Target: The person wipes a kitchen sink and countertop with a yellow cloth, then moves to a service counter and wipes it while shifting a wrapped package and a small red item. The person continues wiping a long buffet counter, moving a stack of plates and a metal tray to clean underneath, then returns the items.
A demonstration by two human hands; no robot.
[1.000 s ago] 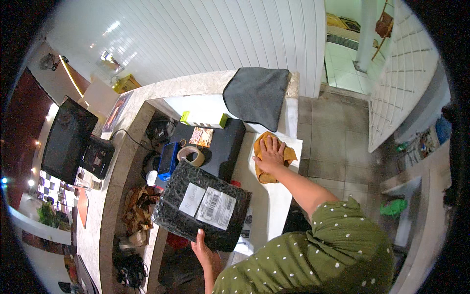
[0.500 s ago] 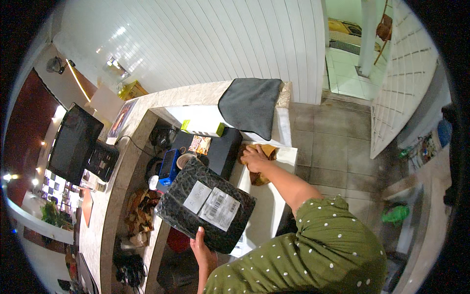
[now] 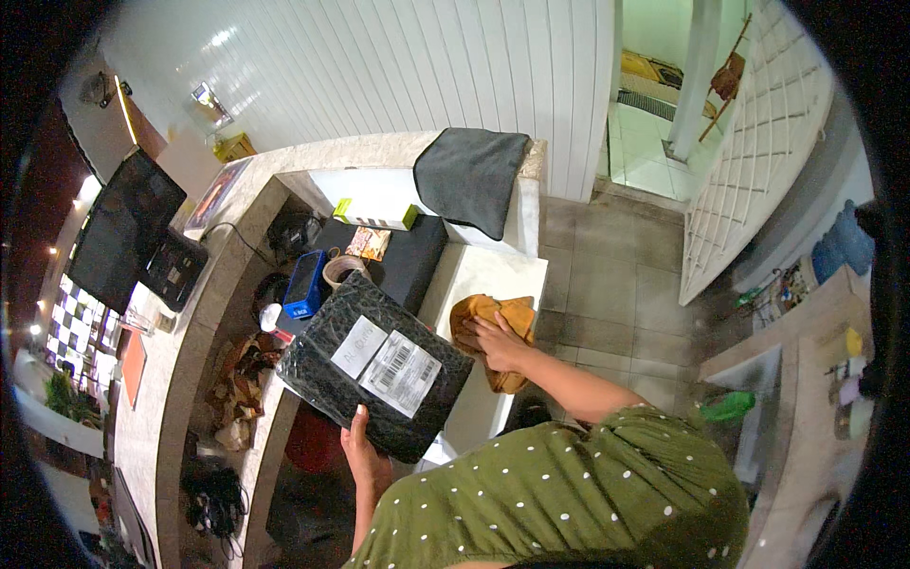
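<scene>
My left hand [image 3: 367,455] grips the near edge of a black plastic-wrapped package [image 3: 393,417], thumb on top. White labels [image 3: 402,376], one with a barcode, are stuck on its upper face. The package is held tilted over the shelf, hiding what lies beneath. To its right, my right hand [image 3: 502,344] is closed over an orange-brown cloth [image 3: 518,315], pressing it against a white surface [image 3: 488,270]. Part of the cloth fans out past my fingers.
A roll of tape [image 3: 343,272], a blue device [image 3: 304,284] and a green-and-white box [image 3: 375,214] are beyond the package. Dark grey cloth [image 3: 472,180] drapes over the counter's end. A monitor [image 3: 126,230] stands at left; tiled floor [image 3: 607,247] lies right.
The view has shifted, so the counter sits higher and further left. My right hand and the cloth have moved nearer across the white surface. The package stays in my left hand.
</scene>
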